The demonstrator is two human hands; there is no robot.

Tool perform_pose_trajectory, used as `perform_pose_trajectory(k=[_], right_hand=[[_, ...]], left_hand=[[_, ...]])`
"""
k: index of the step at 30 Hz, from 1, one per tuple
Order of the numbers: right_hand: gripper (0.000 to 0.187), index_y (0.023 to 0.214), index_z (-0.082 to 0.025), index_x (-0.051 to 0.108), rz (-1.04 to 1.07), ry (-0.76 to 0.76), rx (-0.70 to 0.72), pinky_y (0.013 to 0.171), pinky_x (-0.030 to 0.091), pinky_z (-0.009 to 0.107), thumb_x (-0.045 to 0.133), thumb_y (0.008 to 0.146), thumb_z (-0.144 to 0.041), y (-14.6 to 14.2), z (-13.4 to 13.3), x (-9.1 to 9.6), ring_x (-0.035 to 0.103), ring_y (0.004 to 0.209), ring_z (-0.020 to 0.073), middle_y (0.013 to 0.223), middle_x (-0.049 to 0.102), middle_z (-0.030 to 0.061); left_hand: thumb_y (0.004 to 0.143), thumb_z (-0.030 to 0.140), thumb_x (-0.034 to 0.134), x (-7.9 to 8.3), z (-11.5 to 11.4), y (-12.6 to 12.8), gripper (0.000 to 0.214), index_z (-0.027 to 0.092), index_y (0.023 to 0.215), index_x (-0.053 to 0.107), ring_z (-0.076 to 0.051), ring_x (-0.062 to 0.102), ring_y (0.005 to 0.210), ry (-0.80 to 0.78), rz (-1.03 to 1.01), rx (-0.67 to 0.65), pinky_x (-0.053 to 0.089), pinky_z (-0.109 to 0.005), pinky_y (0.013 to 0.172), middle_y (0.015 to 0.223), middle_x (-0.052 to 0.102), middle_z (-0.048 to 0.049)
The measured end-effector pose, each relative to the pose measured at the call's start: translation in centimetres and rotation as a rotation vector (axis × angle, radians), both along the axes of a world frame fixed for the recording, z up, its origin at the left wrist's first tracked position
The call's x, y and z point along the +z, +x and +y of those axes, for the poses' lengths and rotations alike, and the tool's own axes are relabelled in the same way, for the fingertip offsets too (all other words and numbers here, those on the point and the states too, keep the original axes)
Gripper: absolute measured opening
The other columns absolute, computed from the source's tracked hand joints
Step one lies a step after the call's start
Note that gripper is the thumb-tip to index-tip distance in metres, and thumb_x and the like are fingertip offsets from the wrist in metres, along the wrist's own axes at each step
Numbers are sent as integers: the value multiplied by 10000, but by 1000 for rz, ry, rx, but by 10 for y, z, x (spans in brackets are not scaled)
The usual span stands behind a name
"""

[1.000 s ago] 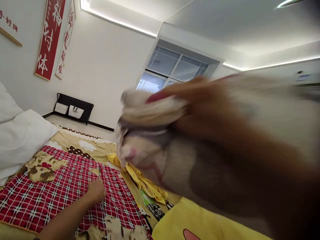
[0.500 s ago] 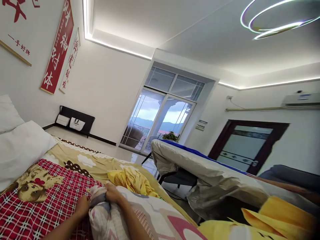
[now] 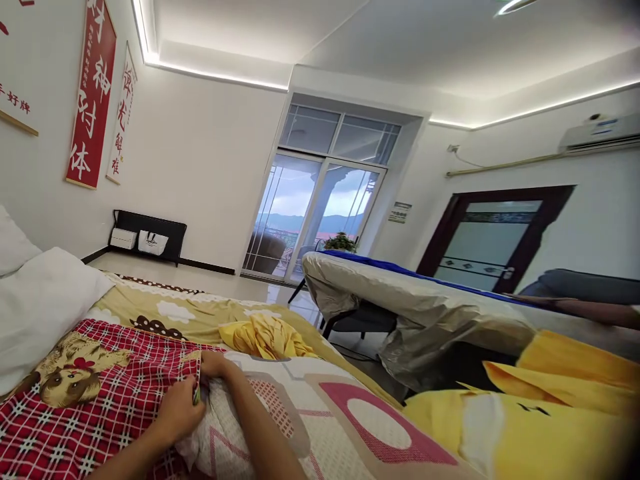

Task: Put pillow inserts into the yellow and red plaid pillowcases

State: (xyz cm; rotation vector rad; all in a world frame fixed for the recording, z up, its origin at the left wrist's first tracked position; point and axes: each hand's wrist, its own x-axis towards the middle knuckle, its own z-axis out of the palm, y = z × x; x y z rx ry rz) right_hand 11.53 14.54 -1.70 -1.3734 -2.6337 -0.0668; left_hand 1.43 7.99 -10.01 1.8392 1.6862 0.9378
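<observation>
In the head view a red plaid cover (image 3: 125, 393) with a dog print lies on the left of the bed. My left hand (image 3: 181, 408) is closed, pinching the cover's right edge. Just beyond it, my right hand (image 3: 214, 365) grips the same edge near its upper corner, the fingers partly hidden by the cloth. Under my right forearm spreads a thick white quilt (image 3: 310, 400) with pink and grey shapes, its bunched left end against my hands.
A yellow sheet (image 3: 200, 303) lies under the bedding, with a crumpled yellow cloth (image 3: 270, 337) on it. White pillows (image 3: 45, 300) sit at left. On the right are a plastic-covered table (image 3: 400, 293), another person's arm (image 3: 585, 308) and yellow fabric (image 3: 550, 413) in front.
My hands have shifted from the quilt's bunched grey corner to the plaid cover's edge, which is now lifted between them. The quilt lies flatter, and the view has tilted down.
</observation>
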Motion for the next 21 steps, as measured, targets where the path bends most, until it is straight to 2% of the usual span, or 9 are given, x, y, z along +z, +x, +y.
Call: perform_pose_trajectory(k=[3,5,8,10,12,14,17,19,21], right_hand=[[309,822,-181,738,-107,-98,-9,772,481,294,758,514,-193,13,-11,15,653,767,192,823,731,33],[443,1075,-179,688,-95,-53,-8,965,405,400,702,642,-272,26,-37,16,607,1042,250,1110,685,111],[450,1254,-261,566,-15,40,172,1090,259,428,546,804,-288,47,-91,-3,523,1187,201,1261,611,72],[424,1231,-294,568,-27,67,347,1099,247,395,565,808,-320,56,-121,-25,512,1199,187,1259,614,37],[434,1254,-274,550,-99,71,438,1086,259,372,565,823,-320,60,-136,-43,469,1252,193,1314,579,47],[449,1298,-243,514,-152,47,450,1075,258,372,525,851,-274,60,-134,-49,427,1294,202,1363,539,66],[406,1235,-256,563,-116,-59,397,1044,257,383,456,850,-180,54,-113,-34,460,1256,200,1312,583,55],[429,1156,-272,613,-65,-139,367,1008,276,370,420,809,-109,47,-97,-21,490,1216,187,1257,621,34],[470,1118,-269,637,-35,-198,359,986,292,362,405,763,-68,38,-86,-18,508,1188,184,1229,634,30]], left_hand=[[763,203,475,-7,-16,-4,310,189,1057,572,-231,596,1005,-89,161,-38,415,-284,820,1065,665,-84],[786,195,456,-9,-20,-10,308,197,1072,572,-212,585,1049,-82,141,-53,408,-259,841,1109,660,-73],[794,238,479,-10,-18,-20,243,197,984,625,-202,597,1001,-87,54,-97,407,-237,821,1055,683,-58],[786,287,497,-13,-17,-28,206,176,863,653,-199,606,884,-121,-26,-133,410,-238,758,928,699,-48],[771,307,502,-21,-16,-35,212,150,770,645,-182,580,775,-130,-134,-165,398,-238,696,803,678,-32],[742,304,515,-29,-17,-40,202,136,735,626,-163,536,715,-104,-267,-195,378,-234,654,731,633,-13],[678,261,537,-31,-20,-46,131,137,685,580,-136,472,660,-72,-411,-211,338,-226,611,658,552,15],[630,210,529,-21,-21,-47,70,156,594,501,-115,418,612,-23,-402,-157,293,-222,578,590,469,38],[597,172,506,-2,-20,-44,115,173,533,410,-100,374,573,47,-358,-71,254,-222,554,541,393,53]])
